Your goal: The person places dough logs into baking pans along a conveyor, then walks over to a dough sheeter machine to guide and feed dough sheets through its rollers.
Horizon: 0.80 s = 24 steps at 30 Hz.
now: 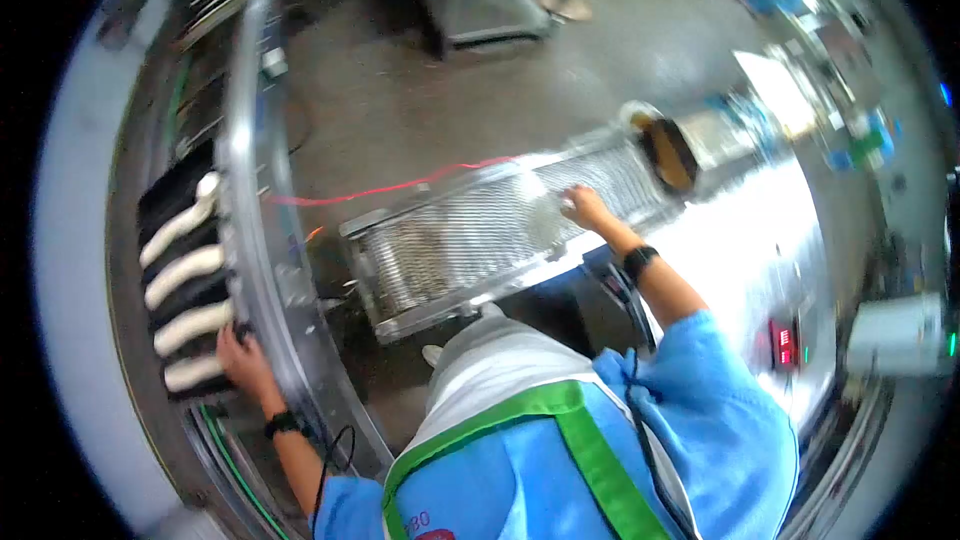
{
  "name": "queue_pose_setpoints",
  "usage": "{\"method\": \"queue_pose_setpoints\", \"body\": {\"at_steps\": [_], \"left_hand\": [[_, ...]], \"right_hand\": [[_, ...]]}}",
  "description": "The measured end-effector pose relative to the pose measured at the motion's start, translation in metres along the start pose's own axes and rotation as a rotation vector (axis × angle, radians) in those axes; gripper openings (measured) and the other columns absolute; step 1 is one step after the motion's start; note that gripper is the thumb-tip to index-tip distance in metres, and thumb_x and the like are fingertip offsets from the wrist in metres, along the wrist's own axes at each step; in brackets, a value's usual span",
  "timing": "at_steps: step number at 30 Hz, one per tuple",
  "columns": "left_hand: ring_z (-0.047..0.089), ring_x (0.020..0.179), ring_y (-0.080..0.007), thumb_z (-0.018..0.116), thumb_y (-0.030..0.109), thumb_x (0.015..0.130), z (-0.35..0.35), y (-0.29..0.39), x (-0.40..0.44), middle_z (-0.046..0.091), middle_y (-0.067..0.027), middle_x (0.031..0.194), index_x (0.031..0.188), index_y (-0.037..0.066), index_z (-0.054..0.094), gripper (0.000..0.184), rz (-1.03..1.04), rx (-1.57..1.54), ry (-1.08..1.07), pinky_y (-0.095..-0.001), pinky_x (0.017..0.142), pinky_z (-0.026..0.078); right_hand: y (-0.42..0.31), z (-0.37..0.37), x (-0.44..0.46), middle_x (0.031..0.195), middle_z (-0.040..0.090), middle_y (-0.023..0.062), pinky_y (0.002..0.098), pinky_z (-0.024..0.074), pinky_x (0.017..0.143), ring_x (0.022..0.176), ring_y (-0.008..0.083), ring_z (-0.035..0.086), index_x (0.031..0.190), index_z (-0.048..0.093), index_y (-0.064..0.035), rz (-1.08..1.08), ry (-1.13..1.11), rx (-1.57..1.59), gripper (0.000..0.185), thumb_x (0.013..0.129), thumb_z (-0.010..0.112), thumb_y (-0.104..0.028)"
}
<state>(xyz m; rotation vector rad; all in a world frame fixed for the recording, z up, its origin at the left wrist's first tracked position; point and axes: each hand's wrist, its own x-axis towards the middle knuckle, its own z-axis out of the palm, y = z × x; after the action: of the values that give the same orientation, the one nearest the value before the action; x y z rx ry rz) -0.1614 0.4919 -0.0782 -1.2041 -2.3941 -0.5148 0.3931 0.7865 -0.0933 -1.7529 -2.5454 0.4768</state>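
Four pale strips [186, 276], probably soft, are best supported lengthwise; left hand [246, 362] is positioned at black tray [176, 198]; fingers' closure, right hand [588, 208] included, cannot be determined.

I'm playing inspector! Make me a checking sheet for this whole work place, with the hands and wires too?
Surface: shiny metal table on the right.
Job's things: black tray with four long pale pieces side by side; ribbed metal rack in front.
Clutter: box with a red-lit display on the table.
Hands: left hand at the tray's edge; right hand above the rack, grip unclear.
Cables: black cord near the left wrist; red line, unclear whether cord.
Surroundings: grey floor; blurred edges.
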Motion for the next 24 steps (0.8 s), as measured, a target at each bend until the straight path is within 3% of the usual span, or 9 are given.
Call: {"method": "queue_pose_setpoints", "body": {"at_steps": [4, 11, 13, 15, 16, 18, 21, 22, 24], "left_hand": [[0.041, 0.107, -0.0283, 0.048, 0.015, 0.081, 0.002, -0.022, -0.008, 0.043, -0.0112, 0.118, 0.111, 0.006, 0.046, 0.032, -0.038, 0.106, 0.011, -0.0397, 0.088, 0.034], [0.04, 0.107, -0.0285, 0.045, 0.02, 0.084, -0.01, -0.03, -0.017, 0.041, -0.0111, 0.119, 0.112, 0.005, 0.045, 0.032, -0.076, 0.138, 0.001, -0.0395, 0.087, 0.034], [0.04, 0.107, -0.0307, 0.047, 0.017, 0.082, -0.02, -0.026, -0.026, 0.043, -0.0143, 0.118, 0.111, 0.002, 0.045, 0.033, -0.117, -0.028, 0.02, -0.0394, 0.088, 0.033], [0.04, 0.107, -0.0321, 0.049, 0.013, 0.079, -0.046, -0.01, -0.036, 0.044, -0.0165, 0.117, 0.11, 0.0, 0.045, 0.034, -0.094, 0.006, -0.014, -0.0395, 0.089, 0.031], [0.04, 0.107, -0.0318, 0.05, 0.011, 0.078, -0.043, -0.01, -0.037, 0.045, -0.0165, 0.116, 0.11, 0.001, 0.046, 0.034, -0.104, -0.06, 0.018, -0.0394, 0.09, 0.029], [0.04, 0.106, -0.0318, 0.05, 0.013, 0.078, -0.054, -0.002, -0.042, 0.044, -0.0152, 0.117, 0.109, 0.003, 0.047, 0.033, -0.176, -0.021, 0.035, -0.0392, 0.091, 0.028], [0.033, 0.112, -0.0309, 0.048, 0.019, 0.082, -0.04, -0.021, -0.033, 0.038, -0.0115, 0.123, 0.112, 0.006, 0.046, 0.033, -0.242, -0.126, 0.034, -0.0412, 0.091, 0.027], [0.032, 0.113, -0.0307, 0.048, 0.022, 0.082, -0.044, -0.02, -0.028, 0.037, -0.0109, 0.123, 0.111, 0.007, 0.046, 0.033, -0.266, -0.185, 0.067, -0.0426, 0.091, 0.025], [0.031, 0.113, -0.0308, 0.049, 0.024, 0.082, -0.058, -0.025, -0.027, 0.038, -0.0106, 0.122, 0.11, 0.01, 0.048, 0.031, -0.332, -0.152, 0.089, -0.0433, 0.09, 0.026]], "right_hand": [[0.028, -0.004, -0.023, 0.108, 0.047, 0.0143, 0.0428, 0.0391, 0.082, 0.1, 0.0336, 0.043, 0.105, 0.052, -0.0112, 0.113, 0.063, 0.041, 0.037, 0.07, 0.059, -0.021], [0.076, -0.026, -0.026, 0.11, 0.043, 0.0076, 0.041, 0.0416, 0.074, 0.103, 0.027, 0.042, 0.109, 0.048, -0.0191, 0.272, 0.295, -0.459, 0.041, 0.069, 0.055, -0.013], [0.107, -0.021, -0.015, 0.112, 0.042, 0.0074, 0.0401, 0.04, 0.077, 0.104, 0.0254, 0.041, 0.11, 0.048, -0.0207, 0.241, 0.357, -0.507, 0.039, 0.071, 0.052, -0.014], [0.137, -0.017, 0.007, 0.12, 0.042, 0.0069, 0.0449, 0.0311, 0.088, 0.114, 0.0247, 0.035, 0.109, 0.051, -0.0157, 0.226, 0.172, -0.595, 0.03, 0.079, 0.044, -0.017], [0.151, -0.011, 0.002, 0.11, 0.048, 0.0086, 0.0409, 0.0345, 0.083, 0.105, 0.0238, 0.042, 0.105, 0.052, -0.0138, -0.003, 0.511, -0.66, 0.027, 0.079, 0.044, -0.017], [0.104, -0.053, 0.007, 0.099, 0.049, 0.0103, 0.0365, 0.037, 0.076, 0.093, 0.0234, 0.046, 0.103, 0.054, -0.0138, 0.175, 0.066, -0.778, 0.025, 0.079, 0.046, -0.017], [0.115, -0.044, 0.037, 0.113, 0.044, 0.0195, 0.0387, 0.0365, 0.086, 0.105, 0.0316, 0.042, 0.107, 0.052, -0.0139, 0.147, 0.081, -0.632, 0.031, 0.076, 0.048, -0.014], [0.153, -0.031, 0.066, 0.106, 0.05, 0.0184, 0.0375, 0.0425, 0.078, 0.096, 0.0309, 0.049, 0.106, 0.053, -0.0139, 0.165, 0.121, -0.554, 0.033, 0.073, 0.05, -0.014], [0.109, -0.089, 0.058, 0.078, 0.059, 0.015, 0.0398, 0.0456, 0.061, 0.069, 0.0284, 0.057, 0.095, 0.057, -0.0094, 0.101, 0.119, -0.418, 0.028, 0.068, 0.055, -0.018]]}}
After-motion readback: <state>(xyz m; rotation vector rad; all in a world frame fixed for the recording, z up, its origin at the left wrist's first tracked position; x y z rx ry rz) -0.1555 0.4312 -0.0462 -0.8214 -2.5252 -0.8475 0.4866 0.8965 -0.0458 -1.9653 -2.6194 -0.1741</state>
